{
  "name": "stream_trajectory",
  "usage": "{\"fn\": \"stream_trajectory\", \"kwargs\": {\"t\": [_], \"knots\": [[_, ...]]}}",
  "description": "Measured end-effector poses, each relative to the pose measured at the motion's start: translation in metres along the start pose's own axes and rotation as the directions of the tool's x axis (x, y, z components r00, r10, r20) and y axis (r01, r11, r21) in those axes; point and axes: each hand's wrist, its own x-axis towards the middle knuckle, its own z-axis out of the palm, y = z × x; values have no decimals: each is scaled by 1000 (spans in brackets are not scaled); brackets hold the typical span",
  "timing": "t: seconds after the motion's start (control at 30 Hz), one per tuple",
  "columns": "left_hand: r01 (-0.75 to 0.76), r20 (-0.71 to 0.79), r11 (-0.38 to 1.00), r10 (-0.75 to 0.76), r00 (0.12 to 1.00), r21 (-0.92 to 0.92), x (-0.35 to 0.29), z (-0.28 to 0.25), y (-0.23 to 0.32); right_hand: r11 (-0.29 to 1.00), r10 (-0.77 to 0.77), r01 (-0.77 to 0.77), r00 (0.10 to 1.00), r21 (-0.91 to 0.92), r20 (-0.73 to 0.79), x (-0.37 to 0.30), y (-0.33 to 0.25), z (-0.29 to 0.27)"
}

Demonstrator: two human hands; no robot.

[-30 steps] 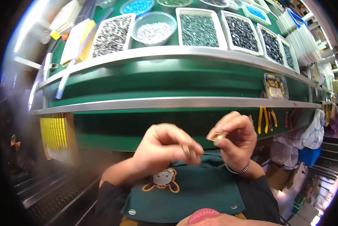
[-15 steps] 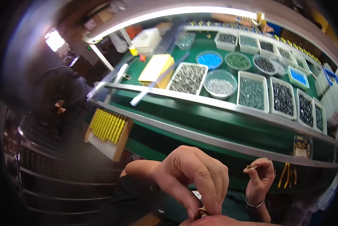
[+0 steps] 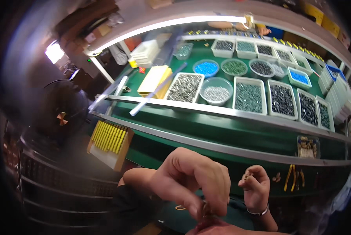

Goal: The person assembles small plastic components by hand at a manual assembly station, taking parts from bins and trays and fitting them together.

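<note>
Two bare hands each pinch something small. The left hand (image 3: 193, 178), its back to the camera, has thumb and fingers drawn together on a small brownish piece (image 3: 206, 207), right by the person's lips; whether it touches them, I cannot tell. The right hand (image 3: 257, 192), raised well apart on the right, has thumb and forefinger closed on another small piece, golden brown (image 3: 247, 177), partly hidden by the fingertips. A bracelet (image 3: 259, 211) rings the right wrist.

Just beyond the right hand are a few loose brown bits (image 3: 276, 177), near the yellow-handled pliers (image 3: 289, 178). Farther up, behind the near metal rail (image 3: 207, 143), a clear box (image 3: 308, 147) holds tan and brown pieces. On the left, yellow rods (image 3: 109, 137) lie side by side in an open carton.

Past the far rail (image 3: 207, 109) runs a row of containers: a white tray of silvery and dark pieces (image 3: 184, 87), a clear bowl of whitish pieces (image 3: 216, 94), then white trays with dark green and black pieces. Round tubs, one with blue pieces (image 3: 206, 68), stand behind them. At the far side shows a co-worker's hand (image 3: 264, 30), under a bright light tube (image 3: 175, 24).
</note>
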Motion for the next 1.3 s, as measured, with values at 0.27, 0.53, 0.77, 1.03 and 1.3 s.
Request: {"fn": "stream_trajectory", "kwargs": {"t": [0.27, 0.53, 0.77, 1.03, 1.3], "knots": [[348, -179, 531, -343, 922, 773, 23, -68, -100, 749, 526, -562, 826, 350, 201, 48, 19, -43], [96, -55, 211, -194, 980, 973, 41, -92, -178, 921, 330, -315, 943, 227, -30, 37, 3, -92], [9, -11, -7, -241, 970, 1000, 69, -94, -263, 992, 81, -41, 934, 119, -348, 13, -24, -126], [263, -189, 188, -339, 922, 946, 79, -88, -246, 991, -61, 9, 919, -136, -390, 14, -32, -133], [829, -508, 557, -702, 500, 47, 37, -82, -200, 145, -625, 383, 750, -912, 216, 36, -1, -98]]}}
